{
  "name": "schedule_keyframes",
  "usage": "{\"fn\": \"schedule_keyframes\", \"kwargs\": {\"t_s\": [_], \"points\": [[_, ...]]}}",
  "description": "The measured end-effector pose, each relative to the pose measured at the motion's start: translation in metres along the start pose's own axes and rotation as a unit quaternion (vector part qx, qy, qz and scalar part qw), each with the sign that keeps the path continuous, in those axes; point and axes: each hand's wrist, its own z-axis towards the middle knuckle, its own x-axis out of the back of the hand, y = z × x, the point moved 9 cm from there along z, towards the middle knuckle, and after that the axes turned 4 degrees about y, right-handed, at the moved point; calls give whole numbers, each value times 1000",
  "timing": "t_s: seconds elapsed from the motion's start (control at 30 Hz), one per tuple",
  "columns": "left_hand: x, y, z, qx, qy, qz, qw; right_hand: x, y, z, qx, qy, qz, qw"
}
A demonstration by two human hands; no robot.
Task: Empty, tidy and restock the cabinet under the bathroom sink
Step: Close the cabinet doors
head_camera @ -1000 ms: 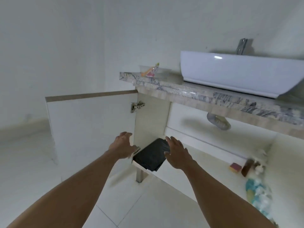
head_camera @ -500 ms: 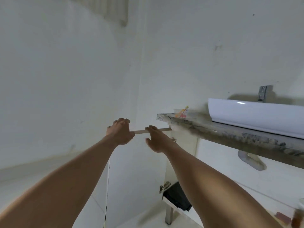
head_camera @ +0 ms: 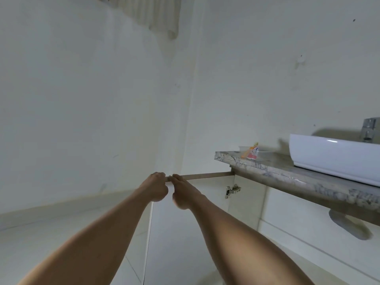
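Gripping the brown top edge of the white cabinet door (head_camera: 205,194), left hand (head_camera: 155,187) and right hand (head_camera: 184,191) touch, left of the grey marble counter (head_camera: 287,171).

Location type: domestic bathroom.

Identifying features, referenced to the sink (head_camera: 333,155):
- The sink is a white vessel basin seated on a grey-veined stone worktop (head_camera: 267,167).
- A metal faucet (head_camera: 369,128) stands directly behind the sink, against the wall.
- A cabinet (head_camera: 246,202) with pale panels sits below the sink. Its cabinet door (head_camera: 205,202) stands open to the left of the sink on a metal hinge (head_camera: 232,190).
- A grey drain fitting (head_camera: 349,225) hangs beneath the sink, inside the cabinet.
- A clear container (head_camera: 251,152) holding orange and pink items sits on the worktop left of the sink.
- Plain white walls (head_camera: 82,99) meet in a corner left of the sink, and a pale tiled floor (head_camera: 41,243) lies below.
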Motion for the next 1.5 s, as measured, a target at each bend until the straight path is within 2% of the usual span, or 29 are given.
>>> {"fn": "schedule_keyframes", "kwargs": {"t_s": [0.1,0.27,0.5,0.63,0.73,0.8,1.0,1.17,1.5], "points": [[6,-3,2,24,34,-33,999,0,7,-4,-10,11,18,1000],[14,24,-13,-1,22,10,1000,16,18,-24,-10,36,48,998],[8,91,-53,-45,-42,21,998,52,45,-100,-56,73,96,991],[-6,153,-84,-58,-99,-72,991,81,76,-149,-73,95,104,987],[-26,195,-99,-54,-144,-98,983,105,105,-185,-100,93,81,987],[-44,230,-103,-116,-168,-66,977,119,131,-207,-129,103,68,984],[-100,308,-101,-204,-150,-65,965,146,201,-267,-203,109,55,972],[-124,353,-115,-262,-148,-72,951,176,224,-306,-204,238,27,949],[-172,391,-97,-267,-168,-75,946,167,269,-317,-245,204,-150,936]]}}
